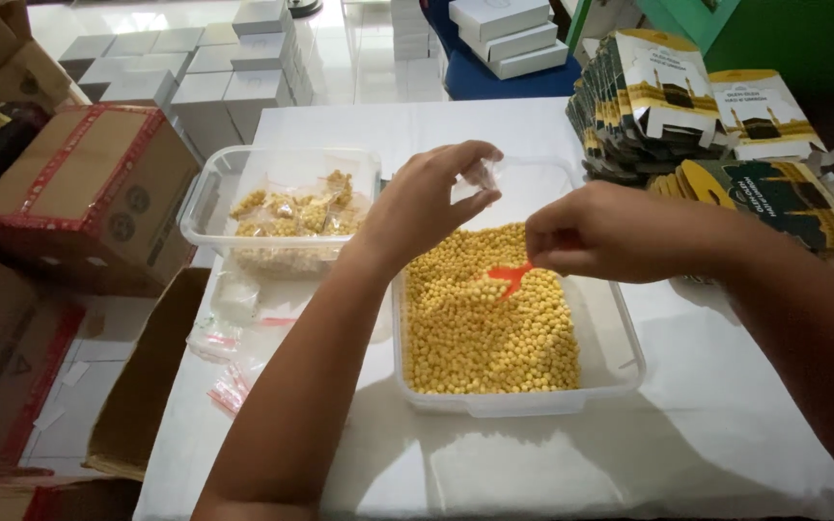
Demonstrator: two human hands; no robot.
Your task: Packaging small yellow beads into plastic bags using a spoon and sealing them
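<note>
The left hand sits just above the middle of the frame, fingers curled, pinching a small clear plastic bag between thumb and fingertips; the bag is see-through and hard to make out against the white behind it. The right hand is a little right of centre, closed around the handle of a small red scoop, whose tip points down and left and touches the top of the yellow pellets. The two hands are near each other, with the bag above and to the left of the scoop.

The pellets, small round and yellow, fill much of a clear rectangular plastic tub in the centre of the frame, heaped more toward its left side. This tub stands on a table covered in white.

To the upper left of the tub stands a second clear tub, holding small filled bags of the same yellow pellets. Below it, at the table's left edge, lie some empty clear bags with red strips.

In the upper right, flat printed cartons in dark green and yellow are stacked and fanned out. White boxes are piled in the upper left, and brown cardboard boxes with red tape fill the left side.
</note>
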